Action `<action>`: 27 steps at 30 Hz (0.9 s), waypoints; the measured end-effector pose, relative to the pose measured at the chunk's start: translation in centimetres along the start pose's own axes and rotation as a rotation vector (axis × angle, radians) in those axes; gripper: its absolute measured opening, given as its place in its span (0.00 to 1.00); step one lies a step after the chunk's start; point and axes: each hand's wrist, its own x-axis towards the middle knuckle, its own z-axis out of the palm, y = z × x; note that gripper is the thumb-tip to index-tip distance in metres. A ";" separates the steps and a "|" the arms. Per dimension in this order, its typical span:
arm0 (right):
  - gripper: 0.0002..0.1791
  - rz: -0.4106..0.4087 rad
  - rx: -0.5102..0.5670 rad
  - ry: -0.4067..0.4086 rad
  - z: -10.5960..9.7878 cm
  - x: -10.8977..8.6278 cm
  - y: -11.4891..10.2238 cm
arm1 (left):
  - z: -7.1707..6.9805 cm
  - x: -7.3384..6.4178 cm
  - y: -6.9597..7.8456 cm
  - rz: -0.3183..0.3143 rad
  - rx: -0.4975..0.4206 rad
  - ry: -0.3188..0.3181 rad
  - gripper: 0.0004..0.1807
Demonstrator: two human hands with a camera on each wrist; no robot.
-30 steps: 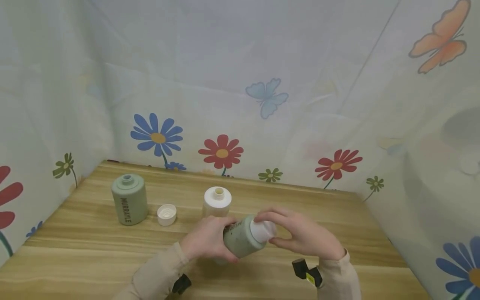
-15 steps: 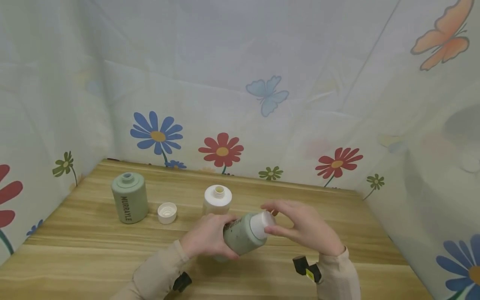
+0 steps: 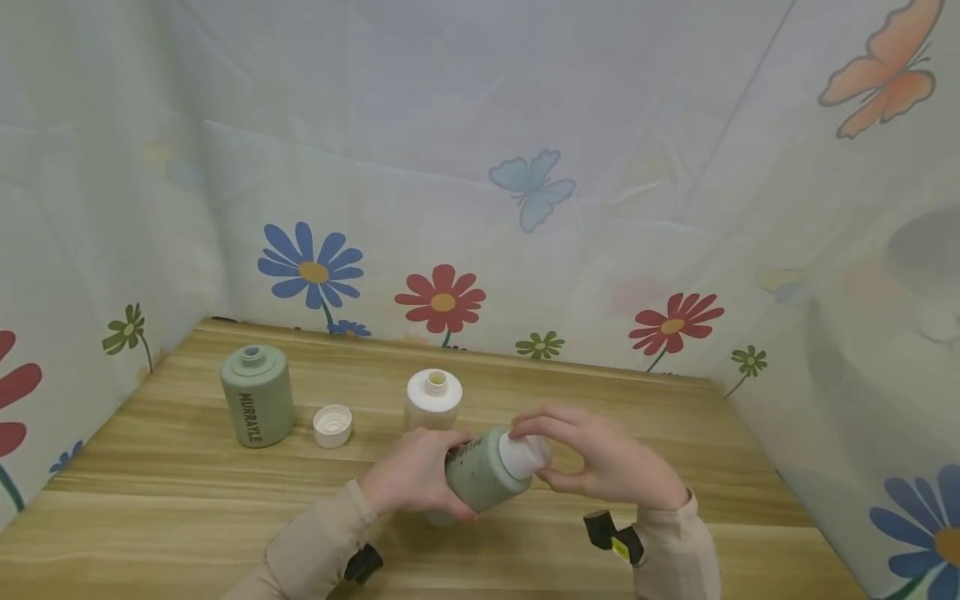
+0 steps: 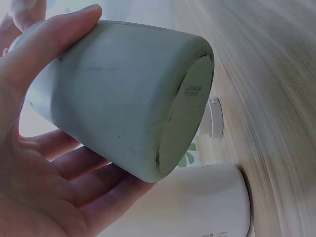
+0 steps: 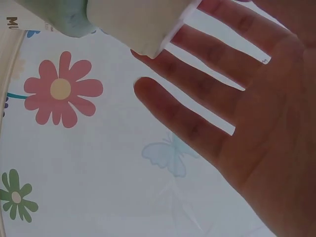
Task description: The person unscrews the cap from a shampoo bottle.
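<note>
My left hand (image 3: pixel 412 477) grips a sage green bottle (image 3: pixel 480 482) round its body, holding it tilted above the table with its top toward the right. In the left wrist view the bottle's flat base (image 4: pixel 186 111) shows, and the thumb and fingers wrap its sides. A white cap (image 3: pixel 522 458) sits on the bottle's top end. Fingers and thumb of my right hand (image 3: pixel 611 468) pinch this cap from either side. In the right wrist view the fingertips touch the cap (image 5: pixel 136 22); the thumb is hardly seen there.
An uncapped white bottle (image 3: pixel 434 396) stands just behind my left hand. Farther left are a loose white cap (image 3: pixel 332 426) and an uncapped green bottle (image 3: pixel 258 400) marked MURRAYLE. A flower-printed curtain (image 3: pixel 420 200) closes off the back of the wooden table (image 3: pixel 180 508).
The right fingers shifted on the cap, lifting partly off half a second ago and now back over it. The left hand and green bottle hold nearly still.
</note>
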 end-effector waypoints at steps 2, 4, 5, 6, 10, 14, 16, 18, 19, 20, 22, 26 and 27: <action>0.28 -0.007 0.011 -0.004 0.0 0.0 0.0 | 0.0 0.0 0.0 -0.001 0.005 -0.001 0.39; 0.28 0.019 0.032 -0.014 0.0 0.0 -0.1 | 0.1 0.0 -0.1 0.001 0.008 0.001 0.39; 0.28 0.047 0.057 -0.022 0.0 0.0 -0.2 | 0.1 0.0 -0.1 0.002 0.008 0.003 0.39; 0.29 0.082 0.077 -0.029 -0.1 0.0 -0.2 | 0.1 0.0 -0.1 0.002 0.005 0.005 0.39; 0.34 0.251 0.133 -0.026 -0.4 -0.1 -0.3 | 0.1 0.0 0.0 -0.009 -0.022 0.017 0.39; 0.33 0.334 0.064 -0.006 -0.6 -0.3 -0.3 | 0.0 0.0 0.0 -0.027 -0.047 0.027 0.39; 0.30 0.338 0.018 -0.002 -0.5 -0.2 -0.2 | -0.1 -0.1 0.0 -0.031 -0.046 0.032 0.40; 0.28 0.326 -0.023 0.000 -0.3 0.1 -0.2 | -0.1 -0.1 0.0 -0.028 -0.041 0.037 0.40; 0.28 0.321 -0.039 0.002 -0.2 0.1 -0.1 | -0.1 -0.1 -0.1 -0.028 -0.039 0.039 0.40; 0.27 0.314 -0.048 0.003 0.0 0.2 -0.1 | 0.0 0.0 -0.1 -0.026 -0.038 0.039 0.40; 0.25 0.295 -0.061 0.005 0.2 0.4 -0.1 | 0.0 0.0 -0.1 -0.023 -0.038 0.037 0.39; 0.24 0.219 -0.058 0.001 0.3 0.4 -0.1 | 0.1 0.0 -0.2 -0.019 -0.034 0.030 0.38; 0.24 0.194 -0.058 -0.003 0.3 0.3 0.0 | 0.1 0.0 -0.2 -0.017 -0.030 0.031 0.38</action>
